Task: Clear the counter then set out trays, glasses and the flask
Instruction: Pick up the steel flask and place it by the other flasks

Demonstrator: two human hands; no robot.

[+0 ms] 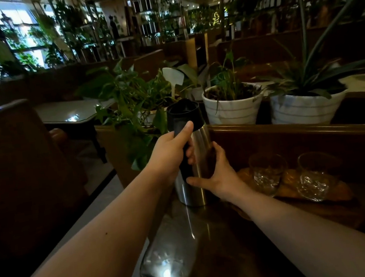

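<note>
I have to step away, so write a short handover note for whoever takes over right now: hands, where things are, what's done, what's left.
Left hand: wrapped around the flask's black handle.
Right hand: steadying the steel body low down.
Flask: upright at the counter's far left end.
Two glasses: upright on a wooden tray, right of the flask.
Done: tray and glasses out.
Left: let go of the flask once placed.

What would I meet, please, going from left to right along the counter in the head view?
Left hand → flask → right hand → first glass → second glass, both glasses on a wooden tray.
</note>
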